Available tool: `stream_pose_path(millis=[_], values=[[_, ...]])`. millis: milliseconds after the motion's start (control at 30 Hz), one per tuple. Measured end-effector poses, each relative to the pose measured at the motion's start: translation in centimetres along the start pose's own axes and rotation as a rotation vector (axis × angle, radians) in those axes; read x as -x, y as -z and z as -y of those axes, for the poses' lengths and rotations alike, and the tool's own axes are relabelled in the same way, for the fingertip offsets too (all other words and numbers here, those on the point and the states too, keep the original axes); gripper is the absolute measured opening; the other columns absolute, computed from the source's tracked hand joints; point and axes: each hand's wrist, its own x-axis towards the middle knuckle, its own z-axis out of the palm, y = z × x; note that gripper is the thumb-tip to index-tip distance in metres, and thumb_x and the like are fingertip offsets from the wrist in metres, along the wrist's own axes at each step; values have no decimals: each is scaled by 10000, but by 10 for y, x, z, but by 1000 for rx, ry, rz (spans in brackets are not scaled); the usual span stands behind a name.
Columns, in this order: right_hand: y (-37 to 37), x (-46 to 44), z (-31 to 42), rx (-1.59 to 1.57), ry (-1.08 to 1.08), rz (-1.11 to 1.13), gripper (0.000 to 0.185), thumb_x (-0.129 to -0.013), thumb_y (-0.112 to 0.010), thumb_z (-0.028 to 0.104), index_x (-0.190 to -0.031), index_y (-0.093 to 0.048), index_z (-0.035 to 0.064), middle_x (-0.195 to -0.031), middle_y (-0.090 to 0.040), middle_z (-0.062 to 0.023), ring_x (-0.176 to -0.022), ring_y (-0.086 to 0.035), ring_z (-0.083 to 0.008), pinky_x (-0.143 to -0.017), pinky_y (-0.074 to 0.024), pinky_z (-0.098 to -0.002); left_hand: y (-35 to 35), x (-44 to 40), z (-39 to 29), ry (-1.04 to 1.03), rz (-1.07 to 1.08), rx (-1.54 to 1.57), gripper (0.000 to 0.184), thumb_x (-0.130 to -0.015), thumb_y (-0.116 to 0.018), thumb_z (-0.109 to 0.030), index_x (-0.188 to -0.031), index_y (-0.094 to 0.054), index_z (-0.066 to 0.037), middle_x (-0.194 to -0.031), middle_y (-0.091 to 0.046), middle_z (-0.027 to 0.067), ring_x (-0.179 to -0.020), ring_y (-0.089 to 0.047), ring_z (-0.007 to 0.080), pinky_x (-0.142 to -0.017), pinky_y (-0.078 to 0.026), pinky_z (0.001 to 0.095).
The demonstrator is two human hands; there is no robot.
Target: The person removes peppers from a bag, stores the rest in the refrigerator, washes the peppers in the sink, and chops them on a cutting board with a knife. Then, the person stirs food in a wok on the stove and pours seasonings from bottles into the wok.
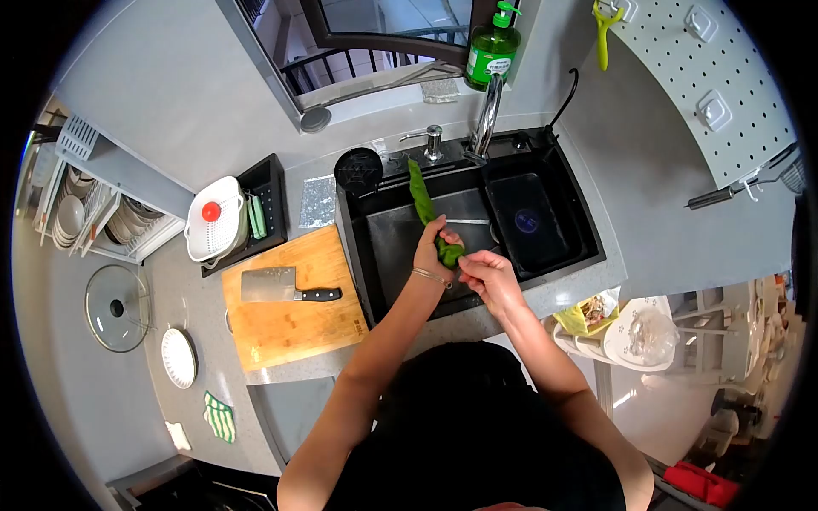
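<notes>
Over the black sink (383,281), my left hand (436,249) is wrapped round a long green pepper (421,194). The pepper's narrow end points toward the faucet, and its thick stem end shows below my fingers. My right hand (487,277) is closed in a pinch beside that thick end, at the near side of the sink; whatever its fingertips hold is too small to make out. Left of the sink, a cleaver (271,285) with a black handle lies flat on a wooden cutting board (294,328).
A chrome faucet (487,119) and a green soap bottle (492,55) stand behind the sink. A black tray (528,221) sits in its right side. A white colander (204,234) holding something red is at the back left. A waste bin (588,315) stands right of the counter.
</notes>
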Motion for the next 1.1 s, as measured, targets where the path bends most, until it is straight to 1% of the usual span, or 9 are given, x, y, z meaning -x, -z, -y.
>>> stream_pose_path(millis=[167, 300, 400, 500, 700, 900, 1033, 1067, 1100], values=[[-8, 4, 4, 148, 62, 62, 55, -822, -644, 72, -828, -627, 20, -723, -652, -78, -576, -549, -73, -506, -379, -179, -2, 3, -10, 83, 7, 76, 172, -819, -640, -138, -712, -510, -100, -557, -477, -32, -492, -458, 79, -471, -375, 216], [-7, -2, 0, 217, 105, 34, 56, -816, -643, 70, -814, -630, 15, -686, -647, -76, -543, -540, -71, -496, -378, -180, -10, 8, -4, -42, -53, -1, 171, -810, -648, -130, -743, -494, -102, -556, -454, -34, -504, -453, 84, -469, -378, 211], [-11, -1, -1, 242, 141, 14, 55, -812, -635, 65, -798, -627, 12, -652, -635, -74, -509, -524, -69, -484, -373, -182, -8, 10, -6, -11, -27, 28, 180, -800, -644, -115, -768, -467, -103, -576, -453, -18, -523, -457, 99, -481, -392, 253], [-8, -6, -6, 245, 133, 23, 74, -807, -632, 59, -766, -609, 2, -654, -632, -74, -505, -520, -71, -466, -365, -178, -1, 8, -1, -166, -67, -91, 174, -799, -634, -101, -796, -461, -106, -600, -451, -4, -537, -465, 112, -485, -398, 253], [-23, -15, -7, 349, 159, 36, 92, -795, -621, 45, -736, -572, -6, -614, -605, -67, -500, -525, -87, -460, -388, -193, 6, 4, -6, -236, -160, -104, 235, -786, -652, -86, -736, -425, -124, -587, -454, -20, -518, -459, 86, -466, -410, 220], [0, -41, -31, 449, -69, 60, 120, -800, -618, 85, -756, -565, -12, -633, -588, -66, -527, -537, -93, -468, -398, -199, 24, 5, -5, -375, -271, -309, 212, -779, -662, -88, -786, -453, -123, -628, -474, 9, -542, -484, 126, -475, -423, 231], [17, -49, -26, 759, 57, 112, 160, -808, -606, 117, -794, -570, -39, -665, -589, -104, -589, -565, -145, -514, -426, -264, 47, -14, -7, -149, -171, -107, 195, -772, -688, -133, -848, -511, -113, -723, -513, 35, -706, -534, 187, -679, -475, 326], [22, -52, -27, 1062, 161, 106, 200, -827, -565, 162, -843, -583, -37, -700, -605, -157, -673, -604, -243, -595, -453, -359, 59, -18, -10, -94, -165, -174, 232, -771, -712, -198, -899, -546, -99, -808, -556, 55, -817, -550, 231, -774, -464, 377], [26, -51, -24, 1131, 149, 147, 211, -831, -552, 176, -858, -589, -30, -724, -607, -174, -715, -604, -274, -623, -454, -384, 55, -15, -11, -17, -150, -148, 256, -766, -720, -222, -915, -553, -97, -828, -565, 62, -833, -552, 243, -785, -461, 389]])
